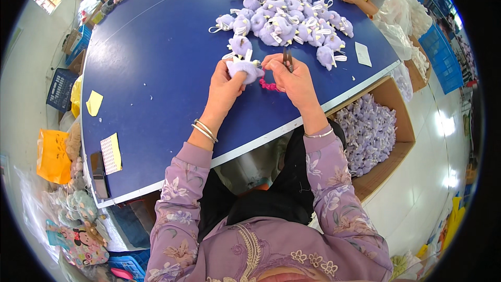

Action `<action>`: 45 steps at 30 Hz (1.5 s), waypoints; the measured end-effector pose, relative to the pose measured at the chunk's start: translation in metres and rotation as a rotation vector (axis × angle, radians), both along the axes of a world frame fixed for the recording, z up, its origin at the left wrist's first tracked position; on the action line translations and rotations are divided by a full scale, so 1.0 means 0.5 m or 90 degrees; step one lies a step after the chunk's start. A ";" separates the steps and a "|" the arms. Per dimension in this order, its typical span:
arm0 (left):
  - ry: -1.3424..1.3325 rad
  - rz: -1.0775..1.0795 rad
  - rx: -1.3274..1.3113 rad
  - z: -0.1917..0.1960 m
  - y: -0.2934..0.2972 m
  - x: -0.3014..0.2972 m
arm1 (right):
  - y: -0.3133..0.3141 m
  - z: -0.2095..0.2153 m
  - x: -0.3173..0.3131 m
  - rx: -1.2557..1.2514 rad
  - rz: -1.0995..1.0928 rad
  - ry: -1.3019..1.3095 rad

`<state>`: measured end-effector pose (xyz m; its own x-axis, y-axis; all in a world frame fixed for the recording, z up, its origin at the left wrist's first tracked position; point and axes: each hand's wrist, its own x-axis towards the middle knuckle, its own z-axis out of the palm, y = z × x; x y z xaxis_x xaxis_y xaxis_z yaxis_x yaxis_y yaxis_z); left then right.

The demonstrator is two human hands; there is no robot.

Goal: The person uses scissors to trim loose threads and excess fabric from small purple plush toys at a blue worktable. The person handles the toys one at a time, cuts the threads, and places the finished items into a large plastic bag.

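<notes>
Purple plush toy pinched in the left hand, small dark tool in the right

Left hand (225, 84) fingers are closed on 1 plush toy (245, 69) above the blue table (156, 73) — it looks soft and light, best gripped at the body; right hand (293, 79) is closed around dark snips (287, 58), pile of toys (287, 18) behind.

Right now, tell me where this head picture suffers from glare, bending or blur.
Head view: daylight glares off the pale floor at right; the blue table edge bends with the fisheye; corners are black; the purple toy in the left hand and the right hand look sharp, rim clutter soft.
</notes>
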<state>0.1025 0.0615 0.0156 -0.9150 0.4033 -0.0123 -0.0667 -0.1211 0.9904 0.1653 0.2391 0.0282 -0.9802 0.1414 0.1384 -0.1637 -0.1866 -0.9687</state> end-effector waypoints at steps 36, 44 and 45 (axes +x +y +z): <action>-0.128 -0.090 0.170 0.017 -0.025 -0.005 | 0.029 0.009 0.026 0.217 -0.003 0.022; -0.124 -0.065 0.170 0.009 -0.018 -0.001 | -0.021 0.009 0.027 0.396 0.065 0.077; -0.127 -0.056 0.173 0.012 -0.017 0.001 | -0.022 0.009 0.026 0.413 0.048 0.073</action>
<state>0.1028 0.0529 0.0218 -0.8674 0.4930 -0.0682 -0.2770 -0.3643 0.8892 0.1785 0.2282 0.0328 -0.9582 -0.0742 0.2763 -0.2816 0.4142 -0.8655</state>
